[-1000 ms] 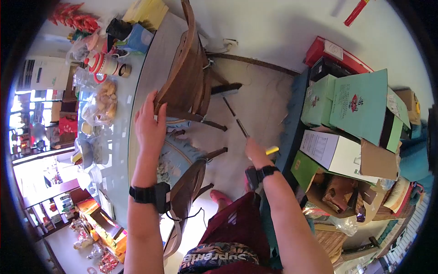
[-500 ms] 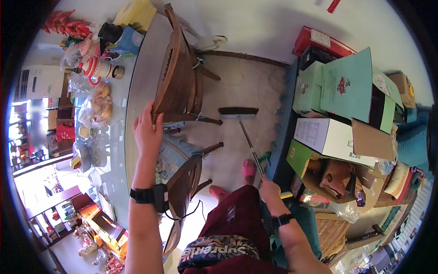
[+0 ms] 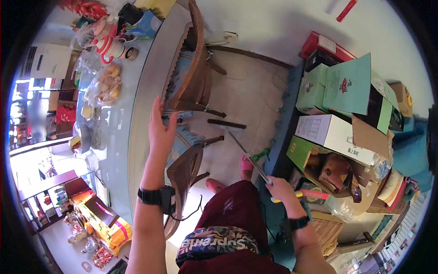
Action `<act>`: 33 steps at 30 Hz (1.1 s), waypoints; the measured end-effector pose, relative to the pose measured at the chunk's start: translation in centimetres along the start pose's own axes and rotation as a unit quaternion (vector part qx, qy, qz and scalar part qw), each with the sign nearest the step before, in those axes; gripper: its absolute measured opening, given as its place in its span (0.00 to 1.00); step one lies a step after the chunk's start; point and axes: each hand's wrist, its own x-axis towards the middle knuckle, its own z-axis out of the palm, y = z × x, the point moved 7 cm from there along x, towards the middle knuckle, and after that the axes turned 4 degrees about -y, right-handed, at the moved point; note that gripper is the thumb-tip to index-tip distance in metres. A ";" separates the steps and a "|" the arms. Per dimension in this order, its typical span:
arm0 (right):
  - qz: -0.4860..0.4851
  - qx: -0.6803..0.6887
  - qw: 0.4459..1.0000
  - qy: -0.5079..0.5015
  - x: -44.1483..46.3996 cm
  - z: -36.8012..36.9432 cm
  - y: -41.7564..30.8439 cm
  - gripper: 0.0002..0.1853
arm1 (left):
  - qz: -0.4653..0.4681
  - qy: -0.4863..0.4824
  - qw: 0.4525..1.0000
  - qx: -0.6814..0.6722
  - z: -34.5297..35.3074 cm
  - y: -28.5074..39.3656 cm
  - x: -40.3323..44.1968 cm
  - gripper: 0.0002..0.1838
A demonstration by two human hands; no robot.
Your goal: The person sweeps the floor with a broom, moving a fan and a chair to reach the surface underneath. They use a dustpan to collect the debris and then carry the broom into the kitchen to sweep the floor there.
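While my right hand (image 3: pixel 280 190) grips the broom (image 3: pixel 251 158) angled ahead of it, my empty left hand (image 3: pixel 162 130) hangs loosely open beside a chair (image 3: pixel 197 84), whose legs (image 3: pixel 216 112) could snag the bristles (image 3: pixel 226 123) if swung leftward.

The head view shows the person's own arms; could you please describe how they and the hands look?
The left hand and right hand are ungloved, and no sleeves show. The left wrist wears a black strap with a dark, boxy module; a thin dark cable curves beside it. The right wrist wears a black band. No lettering is legible on either.
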 end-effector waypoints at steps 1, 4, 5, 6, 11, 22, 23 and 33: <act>-0.015 -0.016 1.000 -0.019 1.7 0.3 -1.4 0.17 | 0.000 0.004 1.000 0.006 -0.7 -0.3 -1.0 0.30; -0.034 -0.073 0.996 -0.039 7.5 2.6 -6.3 0.14 | -0.014 0.009 1.000 0.006 -2.6 -1.9 -4.6 0.26; -0.057 -0.097 0.993 -0.023 10.3 4.4 -7.4 0.13 | -0.029 0.007 1.000 -0.007 -2.9 -2.9 -5.8 0.24; -0.079 -0.120 0.990 -0.007 12.5 5.7 -8.4 0.13 | -0.044 0.004 0.999 -0.019 -3.1 -3.6 -6.8 0.22; -0.029 -0.190 0.980 -0.049 14.3 7.6 -10.4 0.15 | -0.090 -0.059 0.994 -0.016 -3.6 -4.0 -10.8 0.15; 0.081 -0.155 0.984 0.044 1.5 5.1 2.4 0.15 | -0.098 -0.069 0.986 -0.115 -6.0 -6.6 -15.3 0.11; 0.092 -0.141 0.984 0.061 0.2 5.7 3.3 0.15 | -0.093 -0.072 0.984 -0.134 -6.2 -7.2 -15.9 0.12; 0.114 -0.023 0.987 0.111 -2.4 20.4 4.0 0.16 | -0.031 -0.121 0.958 -0.258 -7.3 -11.9 -24.5 0.19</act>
